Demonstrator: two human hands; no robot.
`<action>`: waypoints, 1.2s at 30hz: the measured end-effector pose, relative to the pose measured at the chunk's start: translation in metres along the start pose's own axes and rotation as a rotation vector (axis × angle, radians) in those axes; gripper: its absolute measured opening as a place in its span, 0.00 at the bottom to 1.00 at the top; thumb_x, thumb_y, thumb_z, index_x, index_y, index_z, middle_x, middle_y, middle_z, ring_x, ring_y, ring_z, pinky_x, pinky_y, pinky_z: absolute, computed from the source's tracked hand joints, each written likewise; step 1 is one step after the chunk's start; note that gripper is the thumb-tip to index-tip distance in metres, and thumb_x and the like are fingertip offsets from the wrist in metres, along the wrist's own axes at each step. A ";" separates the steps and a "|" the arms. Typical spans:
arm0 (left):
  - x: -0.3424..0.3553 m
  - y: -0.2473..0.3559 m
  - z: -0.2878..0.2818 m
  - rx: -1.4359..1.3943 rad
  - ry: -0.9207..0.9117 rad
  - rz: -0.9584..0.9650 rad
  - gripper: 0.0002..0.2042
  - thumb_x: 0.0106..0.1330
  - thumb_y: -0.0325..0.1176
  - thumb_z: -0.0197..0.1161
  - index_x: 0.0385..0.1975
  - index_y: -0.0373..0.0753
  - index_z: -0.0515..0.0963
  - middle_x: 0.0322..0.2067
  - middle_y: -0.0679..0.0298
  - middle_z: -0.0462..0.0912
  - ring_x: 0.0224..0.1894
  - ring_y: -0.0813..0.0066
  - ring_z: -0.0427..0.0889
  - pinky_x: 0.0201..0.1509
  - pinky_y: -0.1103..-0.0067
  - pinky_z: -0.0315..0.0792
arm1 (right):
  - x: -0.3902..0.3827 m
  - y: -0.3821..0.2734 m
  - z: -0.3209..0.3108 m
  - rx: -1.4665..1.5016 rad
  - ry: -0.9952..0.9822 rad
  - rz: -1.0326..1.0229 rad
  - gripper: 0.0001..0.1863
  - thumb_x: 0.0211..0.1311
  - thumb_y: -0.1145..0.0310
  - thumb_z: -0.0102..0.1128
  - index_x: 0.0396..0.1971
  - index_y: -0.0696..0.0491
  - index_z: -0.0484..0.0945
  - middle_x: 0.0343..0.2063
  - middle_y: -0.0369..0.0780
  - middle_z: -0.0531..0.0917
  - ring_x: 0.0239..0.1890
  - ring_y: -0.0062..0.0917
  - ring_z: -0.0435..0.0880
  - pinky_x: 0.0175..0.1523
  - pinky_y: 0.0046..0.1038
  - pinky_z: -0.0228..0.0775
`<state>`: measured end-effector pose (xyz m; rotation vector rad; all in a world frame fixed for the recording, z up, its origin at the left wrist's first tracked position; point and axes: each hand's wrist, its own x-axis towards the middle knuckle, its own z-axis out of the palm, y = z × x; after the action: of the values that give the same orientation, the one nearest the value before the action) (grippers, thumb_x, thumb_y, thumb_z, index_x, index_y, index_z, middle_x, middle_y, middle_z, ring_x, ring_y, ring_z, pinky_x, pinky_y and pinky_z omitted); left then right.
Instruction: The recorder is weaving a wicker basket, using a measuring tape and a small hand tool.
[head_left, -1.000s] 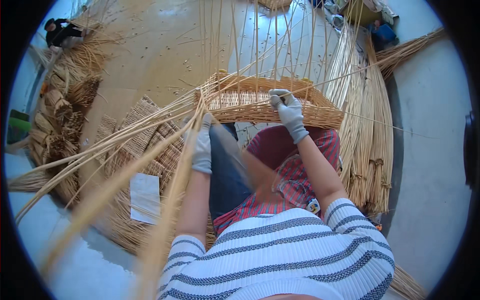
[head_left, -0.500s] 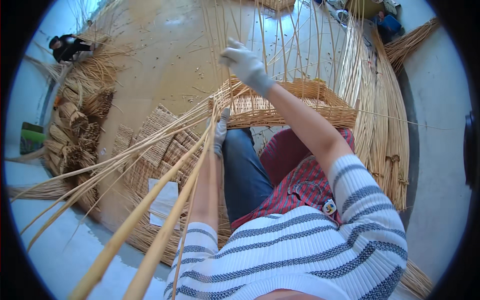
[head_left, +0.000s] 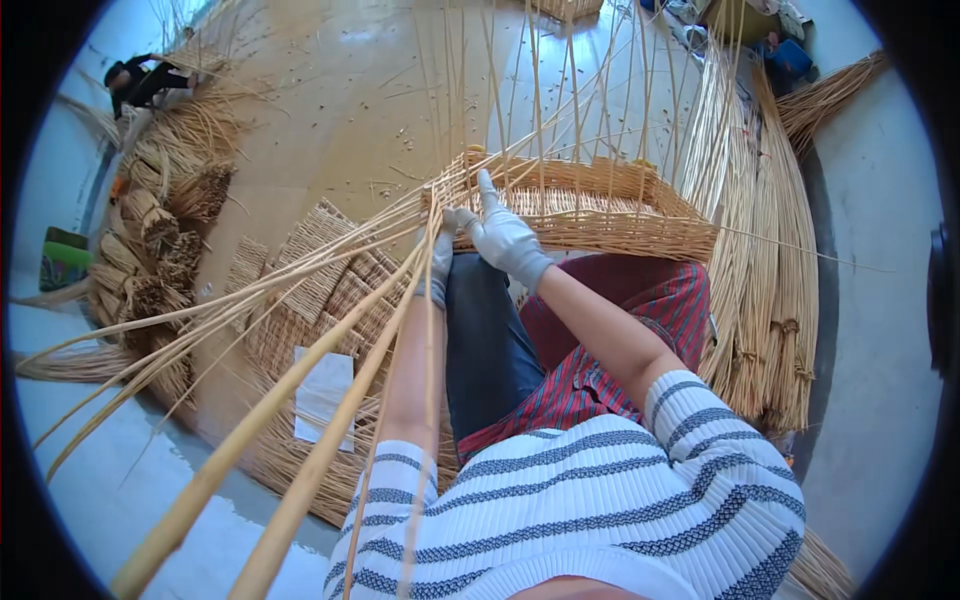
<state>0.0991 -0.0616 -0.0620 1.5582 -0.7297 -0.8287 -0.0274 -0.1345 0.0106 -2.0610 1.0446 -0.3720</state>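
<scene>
A shallow rectangular wicker basket (head_left: 580,235) rests across my lap, with several thin upright stakes rising from its sides. My gloved left hand (head_left: 438,262) is closed at its near left corner, partly hidden by willow rods. My gloved right hand (head_left: 508,242) lies against the front wall by that corner. Its thumb points up toward the rim, while its fingers bend left onto a willow rod (head_left: 431,330) at the corner; their tips are partly hidden. Long willow rods (head_left: 255,292) fan left from the corner, and two thicker ones (head_left: 325,455) run toward me.
Woven wicker panels (head_left: 315,260) and a white sheet (head_left: 324,398) lie on the floor at left. Bundled rods (head_left: 160,230) are piled farther left, near another person (head_left: 145,85). Long pale rods (head_left: 770,260) stretch along the right side, with a blue container (head_left: 790,58) beyond.
My right hand has come down and nearer from above the basket's far side to its front left corner. A thin rod now hangs blurred toward me. My left hand stays at the corner.
</scene>
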 end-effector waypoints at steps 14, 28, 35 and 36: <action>-0.008 0.004 0.003 0.049 0.225 -0.128 0.37 0.59 0.57 0.68 0.58 0.31 0.72 0.54 0.50 0.79 0.54 0.58 0.78 0.59 0.71 0.68 | -0.025 0.054 -0.042 0.720 0.547 -0.459 0.14 0.76 0.58 0.46 0.39 0.53 0.73 0.29 0.37 0.79 0.18 0.14 0.71 0.20 0.20 0.62; -0.038 0.058 0.075 0.400 -0.051 0.035 0.22 0.70 0.42 0.55 0.61 0.40 0.69 0.46 0.51 0.82 0.46 0.59 0.84 0.50 0.69 0.77 | -0.043 0.117 -0.070 0.877 0.404 0.051 0.10 0.76 0.61 0.46 0.41 0.49 0.76 0.32 0.35 0.85 0.20 0.11 0.76 0.22 0.18 0.71; 0.013 0.063 0.082 0.333 -0.310 -0.357 0.29 0.69 0.58 0.54 0.43 0.32 0.78 0.32 0.53 0.86 0.22 0.64 0.87 0.20 0.75 0.79 | 0.049 0.043 -0.088 -0.269 0.622 -0.413 0.24 0.63 0.80 0.52 0.59 0.48 0.72 0.42 0.47 0.82 0.46 0.35 0.82 0.53 0.33 0.73; 0.009 0.075 0.093 0.277 -0.299 -0.351 0.29 0.68 0.59 0.55 0.43 0.32 0.79 0.30 0.55 0.85 0.21 0.64 0.86 0.18 0.75 0.78 | 0.074 0.045 -0.102 -0.283 0.604 -0.453 0.26 0.63 0.78 0.53 0.62 0.48 0.69 0.44 0.47 0.81 0.45 0.36 0.82 0.52 0.35 0.73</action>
<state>0.0260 -0.1307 0.0036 1.8651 -0.8231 -1.2830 -0.0631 -0.2604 0.0372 -2.5126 0.9917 -1.1938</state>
